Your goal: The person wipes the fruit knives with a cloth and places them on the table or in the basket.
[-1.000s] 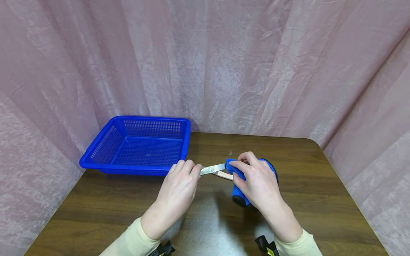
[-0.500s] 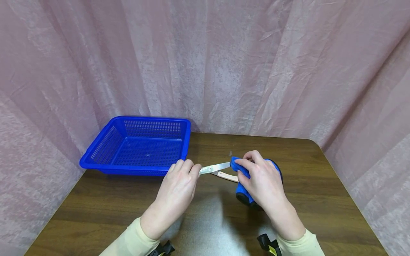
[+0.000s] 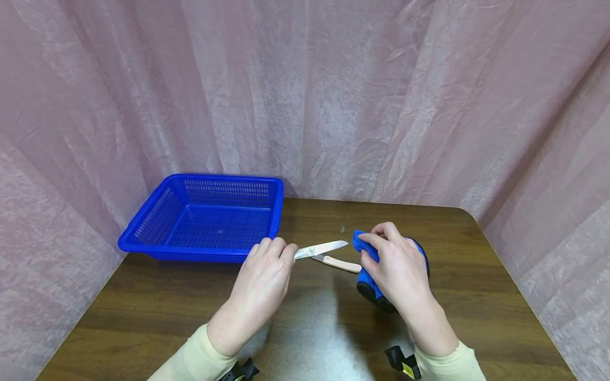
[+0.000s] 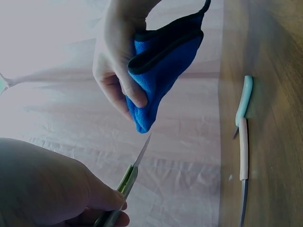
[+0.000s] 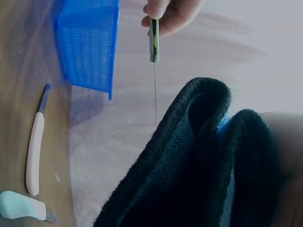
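My left hand [image 3: 264,275] grips a folding knife [image 3: 305,252] by its pale greenish handle. Its blade [image 3: 331,246] is unfolded and points right, held above the table. Between thumb and fingers, my right hand [image 3: 397,267] pinches a folded blue cloth [image 3: 368,248] with black edging. A small gap separates the blade tip from the cloth in the left wrist view. On the table beneath lies a knife with a cream-pink handle [image 3: 342,264]. Near it, a knife with a mint-green handle [image 4: 245,99] shows in both wrist views; in the head view it is hidden.
A blue plastic basket [image 3: 200,247] with slotted walls stands at the back left of the brown wooden table [image 3: 305,338], close to my left hand. Pink curtains [image 3: 333,106] hang behind the table and along its sides.
My right hand and the cloth have moved right, along and off the blade. More of the blade and of the cream-pink handle shows now. My left hand has hardly moved.
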Available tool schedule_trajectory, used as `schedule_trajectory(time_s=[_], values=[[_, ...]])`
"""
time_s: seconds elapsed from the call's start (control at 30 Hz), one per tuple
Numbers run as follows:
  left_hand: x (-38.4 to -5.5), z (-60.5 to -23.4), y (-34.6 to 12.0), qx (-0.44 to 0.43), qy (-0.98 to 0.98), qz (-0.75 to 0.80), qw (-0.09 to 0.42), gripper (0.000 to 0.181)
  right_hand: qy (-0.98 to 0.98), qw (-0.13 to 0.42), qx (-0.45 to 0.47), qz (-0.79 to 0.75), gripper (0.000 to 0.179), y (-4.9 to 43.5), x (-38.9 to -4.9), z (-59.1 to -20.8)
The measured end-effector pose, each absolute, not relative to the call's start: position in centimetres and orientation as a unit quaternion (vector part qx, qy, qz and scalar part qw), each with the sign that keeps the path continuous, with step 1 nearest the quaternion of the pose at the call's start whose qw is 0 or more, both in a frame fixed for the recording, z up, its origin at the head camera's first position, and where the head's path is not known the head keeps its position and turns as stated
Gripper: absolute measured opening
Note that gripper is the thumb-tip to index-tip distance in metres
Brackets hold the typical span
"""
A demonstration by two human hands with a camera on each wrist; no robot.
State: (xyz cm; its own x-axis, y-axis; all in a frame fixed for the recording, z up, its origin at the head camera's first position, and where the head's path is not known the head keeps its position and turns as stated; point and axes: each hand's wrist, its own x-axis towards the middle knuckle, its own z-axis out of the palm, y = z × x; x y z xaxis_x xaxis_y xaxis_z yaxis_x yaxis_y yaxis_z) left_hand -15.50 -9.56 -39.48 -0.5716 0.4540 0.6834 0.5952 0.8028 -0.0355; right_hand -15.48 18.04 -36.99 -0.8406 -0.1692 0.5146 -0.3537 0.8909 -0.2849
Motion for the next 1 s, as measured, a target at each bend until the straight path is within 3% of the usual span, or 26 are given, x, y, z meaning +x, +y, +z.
schedule_trajectory(time_s=[1.0], values=[[-15.15, -39.91, -9.32, -0.29, -0.902, -0.081, 0.311, 0.022, -0.934, 0.258, 0.137, 0.207, 0.03, 17.91, -15.2, -36.82]])
